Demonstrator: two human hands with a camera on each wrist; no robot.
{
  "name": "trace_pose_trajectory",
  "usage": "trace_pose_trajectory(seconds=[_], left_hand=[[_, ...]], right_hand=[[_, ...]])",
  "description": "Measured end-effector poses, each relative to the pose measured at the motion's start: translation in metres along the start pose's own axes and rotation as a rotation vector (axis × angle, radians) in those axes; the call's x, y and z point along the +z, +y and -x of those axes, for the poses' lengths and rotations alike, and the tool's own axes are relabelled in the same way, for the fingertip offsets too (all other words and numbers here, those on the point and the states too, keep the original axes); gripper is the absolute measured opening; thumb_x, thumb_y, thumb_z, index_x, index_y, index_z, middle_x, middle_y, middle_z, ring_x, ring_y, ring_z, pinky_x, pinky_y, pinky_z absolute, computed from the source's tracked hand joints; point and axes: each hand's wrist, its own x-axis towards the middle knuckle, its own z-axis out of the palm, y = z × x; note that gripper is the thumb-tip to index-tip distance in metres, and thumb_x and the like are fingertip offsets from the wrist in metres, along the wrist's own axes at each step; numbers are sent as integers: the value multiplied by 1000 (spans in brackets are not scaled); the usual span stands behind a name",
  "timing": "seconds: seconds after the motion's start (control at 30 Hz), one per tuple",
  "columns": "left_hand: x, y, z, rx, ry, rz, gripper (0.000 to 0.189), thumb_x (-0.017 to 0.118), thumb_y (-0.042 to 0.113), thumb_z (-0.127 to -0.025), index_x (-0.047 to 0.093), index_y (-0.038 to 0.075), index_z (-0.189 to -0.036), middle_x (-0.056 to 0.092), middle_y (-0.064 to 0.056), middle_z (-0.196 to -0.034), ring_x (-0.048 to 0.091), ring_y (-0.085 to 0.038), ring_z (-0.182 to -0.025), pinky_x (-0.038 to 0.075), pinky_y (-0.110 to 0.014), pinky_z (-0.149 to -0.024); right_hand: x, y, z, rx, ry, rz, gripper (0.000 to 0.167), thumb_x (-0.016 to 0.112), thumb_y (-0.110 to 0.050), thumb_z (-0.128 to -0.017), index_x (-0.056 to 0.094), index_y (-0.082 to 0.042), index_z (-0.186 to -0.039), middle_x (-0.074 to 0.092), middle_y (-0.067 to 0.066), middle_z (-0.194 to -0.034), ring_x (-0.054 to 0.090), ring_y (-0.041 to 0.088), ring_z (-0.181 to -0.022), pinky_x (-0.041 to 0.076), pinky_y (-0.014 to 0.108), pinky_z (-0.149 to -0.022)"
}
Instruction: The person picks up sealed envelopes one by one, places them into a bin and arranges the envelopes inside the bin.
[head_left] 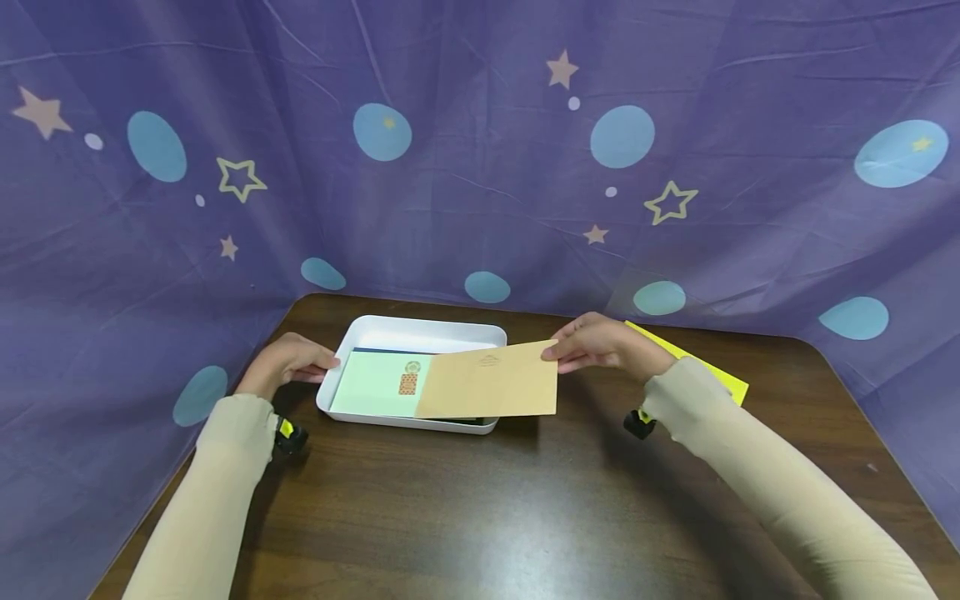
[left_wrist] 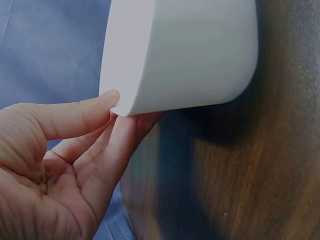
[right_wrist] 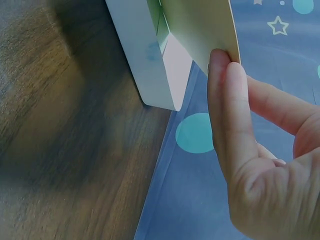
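A tan envelope with faint printing slants over the right end of a white tray. My right hand pinches its right end between thumb and fingers; in the right wrist view the envelope stands above the tray's edge. Under its left part lies a mint-green envelope with a brown stamp and round postmark. A dark blue edge shows behind the green one; the rest is covered. At the tray's left end, my left hand grips the rim, thumb on top and fingers beneath.
Partly hidden by my right forearm, a flat yellow item lies on the brown table. A purple curtain with stars and dots hangs along the table's back and sides. Each wrist carries a small black camera.
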Motion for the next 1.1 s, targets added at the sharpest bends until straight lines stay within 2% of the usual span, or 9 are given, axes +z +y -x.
trace_pose_trajectory(seconds=[0.17, 0.5, 0.77, 0.97, 1.1], left_hand=[[0, -1, -1, 0, 5, -2, 42, 72, 5, -92, 61, -15, -128, 66, 4, -72, 65, -4, -62, 60, -20, -63], [0, 0, 1, 9, -2, 0, 42, 71, 4, -93, 60, -16, -128, 66, 4, -71, 65, -4, -62, 60, -19, -63], [-1, -1, -1, 2, -1, -5, 42, 72, 5, -93, 60, -15, -128, 67, 4, -72, 65, -4, -63, 60, -20, -63], [-1, -2, -3, 4, -1, -9, 43, 72, 5, -93, 60, -15, -128, 67, 3, -73, 64, -4, -62, 60, -20, -63], [-1, -2, -3, 1, 1, -9, 44, 72, 6, -93, 59, -15, -129, 67, 3, -74, 65, -5, -63, 61, -20, -63]], right_hand=[[4, -2, -2, 0, 5, 10, 23, 69, -1, -95, 64, 11, -114, 74, 1, -82, 71, 9, -73, 64, 27, -79], [13, -2, -11, 4, 4, -14, 10, 68, 0, -95, 69, 5, -104, 74, 1, -76, 69, 8, -66, 64, 24, -73], [19, -9, -15, 29, 24, 10, 18, 69, -1, -95, 67, 8, -110, 74, 1, -77, 69, 8, -66, 64, 24, -71], [25, -14, -16, 39, 35, 26, 13, 70, -2, -94, 69, 4, -105, 73, 2, -79, 71, 10, -67, 64, 28, -77], [30, -16, -20, 42, 36, 15, 12, 70, -1, -94, 69, 4, -104, 73, 3, -77, 69, 10, -64, 64, 26, -73]])
